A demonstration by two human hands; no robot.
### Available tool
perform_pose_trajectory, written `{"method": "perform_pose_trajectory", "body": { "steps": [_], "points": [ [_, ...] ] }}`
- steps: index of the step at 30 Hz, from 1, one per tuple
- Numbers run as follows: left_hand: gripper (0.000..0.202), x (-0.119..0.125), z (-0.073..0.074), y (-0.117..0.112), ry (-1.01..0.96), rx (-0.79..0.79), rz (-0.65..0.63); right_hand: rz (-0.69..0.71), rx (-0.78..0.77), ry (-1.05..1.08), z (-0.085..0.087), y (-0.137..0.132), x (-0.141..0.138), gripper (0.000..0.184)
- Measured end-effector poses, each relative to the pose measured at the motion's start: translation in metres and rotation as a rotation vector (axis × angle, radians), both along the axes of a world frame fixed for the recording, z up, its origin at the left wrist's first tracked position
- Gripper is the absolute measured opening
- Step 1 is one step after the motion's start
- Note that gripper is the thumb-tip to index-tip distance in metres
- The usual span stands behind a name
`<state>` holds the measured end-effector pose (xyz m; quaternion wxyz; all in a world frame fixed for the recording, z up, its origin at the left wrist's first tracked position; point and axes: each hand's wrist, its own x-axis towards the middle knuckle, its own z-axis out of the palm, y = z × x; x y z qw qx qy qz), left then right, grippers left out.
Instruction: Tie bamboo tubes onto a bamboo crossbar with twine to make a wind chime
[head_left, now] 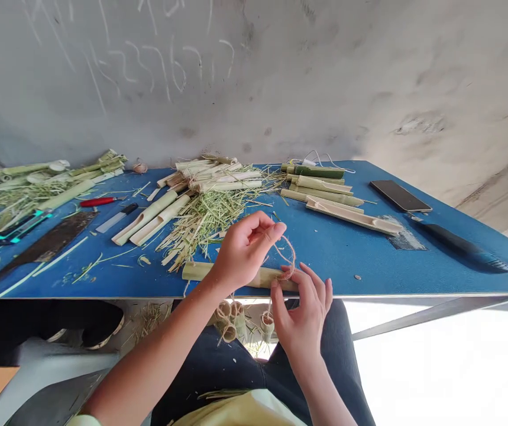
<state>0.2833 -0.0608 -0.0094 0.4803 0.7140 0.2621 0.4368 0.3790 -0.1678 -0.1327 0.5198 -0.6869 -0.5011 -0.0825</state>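
Note:
A split bamboo piece [196, 271] lies along the front edge of the blue table. Above it, my left hand [249, 248] is closed, thumb and forefinger pinching the end of a thin twine [293, 254]. The twine curves in a loop down to the bamboo. My right hand [300, 313] rests at the bamboo's right part, thumb and forefinger closed on the twine there, other fingers bent over the piece. Small bamboo tubes [227, 332] hang on twine below the table edge, and another small tube [267, 324] hangs to their right.
Bamboo shavings [212, 216] and split bamboo pieces [158, 219] lie behind my hands. More bamboo pieces [324, 198], a phone [400, 195] and a black-handled tool [462, 245] are right. A cleaver [61, 236], small knife [116, 219] and red-handled tool [98, 202] lie left.

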Motion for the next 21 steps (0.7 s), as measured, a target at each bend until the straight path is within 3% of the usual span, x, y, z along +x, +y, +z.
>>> {"method": "perform_pose_trajectory", "body": {
  "steps": [4,10,13,21],
  "points": [
    [0.035,-0.003,-0.011,0.004,0.019,-0.051,0.005,0.023,0.009,0.007,-0.001,0.000,0.001,0.013],
    [0.033,0.009,0.011,0.011,0.060,0.068,-0.099,0.037,0.052,-0.042,-0.001,0.003,0.002,0.009],
    [0.033,0.018,0.016,0.014,0.040,0.063,-0.116,0.041,0.034,-0.034,0.000,0.003,0.002,0.010],
    [0.040,0.027,-0.006,0.018,-0.113,-0.129,-0.210,0.074,0.032,-0.032,-0.001,0.001,0.004,0.011]
  ]
}}
